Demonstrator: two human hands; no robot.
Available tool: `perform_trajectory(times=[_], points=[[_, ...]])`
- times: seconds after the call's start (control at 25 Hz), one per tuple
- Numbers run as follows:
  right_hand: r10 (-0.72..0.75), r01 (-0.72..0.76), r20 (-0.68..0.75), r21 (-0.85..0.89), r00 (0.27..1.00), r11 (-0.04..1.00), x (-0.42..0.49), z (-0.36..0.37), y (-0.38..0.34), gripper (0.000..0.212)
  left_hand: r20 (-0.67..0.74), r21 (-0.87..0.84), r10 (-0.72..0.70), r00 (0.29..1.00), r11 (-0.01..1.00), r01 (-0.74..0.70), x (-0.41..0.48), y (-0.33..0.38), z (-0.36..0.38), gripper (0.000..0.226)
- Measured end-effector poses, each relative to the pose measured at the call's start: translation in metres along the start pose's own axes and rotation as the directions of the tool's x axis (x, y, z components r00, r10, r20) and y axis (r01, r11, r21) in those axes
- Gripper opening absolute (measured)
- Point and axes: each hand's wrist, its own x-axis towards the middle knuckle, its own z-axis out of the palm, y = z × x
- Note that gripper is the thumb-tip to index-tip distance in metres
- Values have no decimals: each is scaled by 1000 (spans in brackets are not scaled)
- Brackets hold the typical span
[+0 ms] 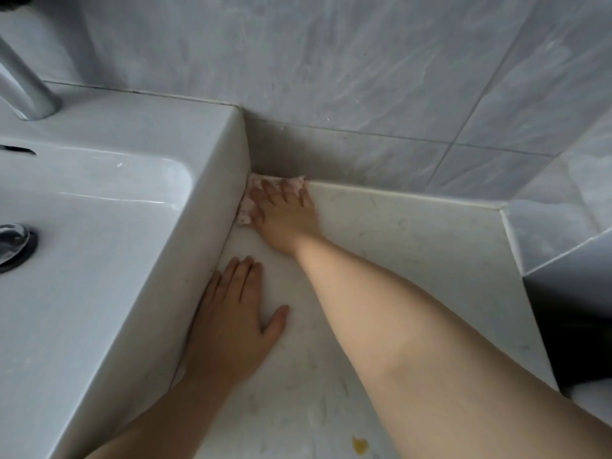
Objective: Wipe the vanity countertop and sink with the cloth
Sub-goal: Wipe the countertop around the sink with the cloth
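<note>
- Right now the right hand point(284, 217) lies flat with its fingers spread over a pinkish cloth point(246, 207), pressing it down rather than pinching it; a flat palm likely spreads the pressure across more of the fabric.
- The cloth sits on the countertop point(414, 246), deep in the back corner, touching the outer side wall of the sink point(159, 270) and close against the tiled wall point(331, 77). Only its edges show past the fingers, so how it is folded cannot be told.
- That corner is where grime tends to collect, which probably explains the full stretch of the right forearm toward it.
- The left hand point(236, 309) is empty, palm down on the countertop just beside the sink wall, fingers together and thumb held out. It looks like a brace, taking the person's weight while they lean in.
- A yellowish spot point(359, 445) remains on the countertop near the front edge, well apart from the cloth, so that stretch seems not yet wiped.
- The basin looks untouched by the cloth at this moment; the drain point(13, 241) and the faucet point(23, 84) stand at the left, away from both hands.
- By this judgement the task is in its countertop stage, with the sink left to do.
</note>
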Motion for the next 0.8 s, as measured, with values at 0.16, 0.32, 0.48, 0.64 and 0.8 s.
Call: perform_trajectory(times=[0.16,0.32,0.48,0.64,0.8], points=[[244,-244,-32,12,969,970,-52,-20,98,52,5,29,2,1000,1000,-3,0,0,-1,73],[567,-569,-108,21,816,822,-141,-45,198,53,10,39,-1,1000,999,0,-1,1,-2,74],[680,-684,-192,58,707,728,-138,-35,165,52,-8,42,20,1000,999,-20,1,0,1,74],[218,-219,-82,4,972,976,-78,-4,44,55,-5,58,35,999,998,-35,0,-2,2,74],[-1,1,0,-54,1000,999,-60,-9,33,55,17,79,20,1000,997,-21,1,-3,1,85]])
